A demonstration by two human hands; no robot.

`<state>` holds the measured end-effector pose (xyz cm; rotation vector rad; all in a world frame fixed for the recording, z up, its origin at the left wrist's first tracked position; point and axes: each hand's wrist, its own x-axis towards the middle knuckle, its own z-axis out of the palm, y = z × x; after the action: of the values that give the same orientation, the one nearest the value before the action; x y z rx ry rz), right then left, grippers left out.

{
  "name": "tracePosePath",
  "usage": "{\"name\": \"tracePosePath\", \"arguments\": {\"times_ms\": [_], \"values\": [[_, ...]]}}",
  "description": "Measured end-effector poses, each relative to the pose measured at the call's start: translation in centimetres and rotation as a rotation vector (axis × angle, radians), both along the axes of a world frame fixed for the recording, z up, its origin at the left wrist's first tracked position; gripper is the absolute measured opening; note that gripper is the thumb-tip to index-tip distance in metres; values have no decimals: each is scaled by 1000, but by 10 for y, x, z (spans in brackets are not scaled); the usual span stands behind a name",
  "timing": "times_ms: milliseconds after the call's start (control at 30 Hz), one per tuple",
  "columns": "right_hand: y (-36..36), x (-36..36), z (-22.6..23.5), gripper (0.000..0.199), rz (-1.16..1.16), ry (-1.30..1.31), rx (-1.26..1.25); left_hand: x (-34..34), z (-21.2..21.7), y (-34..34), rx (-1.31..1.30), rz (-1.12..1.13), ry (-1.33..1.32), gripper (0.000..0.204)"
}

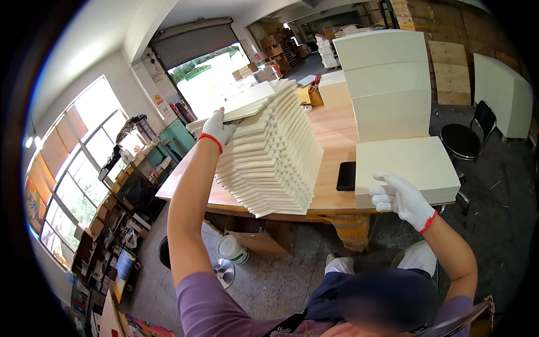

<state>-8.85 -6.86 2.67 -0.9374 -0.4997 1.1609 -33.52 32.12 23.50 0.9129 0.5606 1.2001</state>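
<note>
My left hand (218,130), in a white glove with a red cuff, is at the top left of a tall stack of cream paper bundles (275,157) laid in staggered layers. Its thumb and fingers close on the edge of the top paper bundle (247,104); the fingertips are partly hidden. My right hand (397,197), gloved the same way, is at the front edge of a low, square-cut paper stack (404,163). Its fingers are apart and slightly bent, with nothing visible in them. A black phone (346,176) lies just left of that low stack.
Behind the low stack rises a taller paper stack (387,84) on the wooden table (331,129). A black chair (469,135) stands at the right. Under the table are a cardboard box (264,238) and a white bucket (232,250). Cluttered shelves (112,219) line the windows.
</note>
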Motion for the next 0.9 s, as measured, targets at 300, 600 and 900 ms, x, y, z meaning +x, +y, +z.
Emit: {"name": "tracePosePath", "arguments": {"times_ms": [300, 600, 900], "values": [[-52, 33, -38, 39, -91, -33, -72, -47, -11, -75, -199, -139, -339, 56], [-164, 152, -91, 36, -760, -494, -203, 70, -187, -201, 944, -348, -30, 43], [-143, 158, -79, 69, -742, -1274, -954, 335, -247, -296, 1654, -605, 802, 28]]}}
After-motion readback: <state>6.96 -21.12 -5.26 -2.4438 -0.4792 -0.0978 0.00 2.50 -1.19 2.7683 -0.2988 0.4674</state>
